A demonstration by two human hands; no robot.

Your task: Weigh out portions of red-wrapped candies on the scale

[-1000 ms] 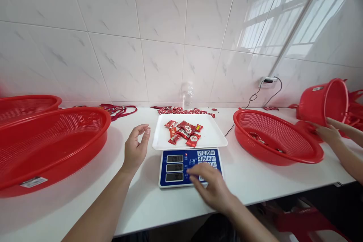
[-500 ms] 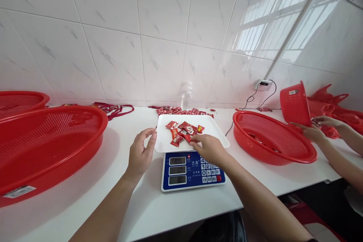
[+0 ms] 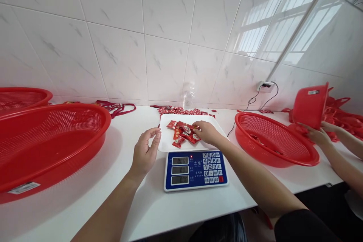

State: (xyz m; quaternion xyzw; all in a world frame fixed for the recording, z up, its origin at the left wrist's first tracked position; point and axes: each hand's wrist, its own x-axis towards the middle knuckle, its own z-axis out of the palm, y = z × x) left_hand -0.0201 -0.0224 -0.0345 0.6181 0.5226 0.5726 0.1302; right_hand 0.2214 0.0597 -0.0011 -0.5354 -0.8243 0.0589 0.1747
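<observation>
A white scale pan (image 3: 214, 141) sits on a blue electronic scale (image 3: 196, 171) with three displays and a keypad. On the pan lies a small heap of red wrapped candies (image 3: 184, 132). My right hand (image 3: 208, 132) reaches over the pan's right half, its fingertips closed on a wrapped candy at the heap's upper right; the fingers partly cover it. At the pan's left edge is my left hand (image 3: 146, 150), fingers curved and thumb apart, nothing seen in it.
Large red baskets (image 3: 76, 121) stand at left. To the right, another red basket (image 3: 272, 155) holds some small packets. A co-worker's hands (image 3: 319, 136) tilt a red bowl (image 3: 309, 106) there. Patterned red wrappers and a clear plastic bottle (image 3: 188, 96) lie along the wall.
My right hand has moved up and rightward from the heap's lower edge, and the candies are bunched closer. My left hand stays by the pan. The co-worker's bowl has shifted right.
</observation>
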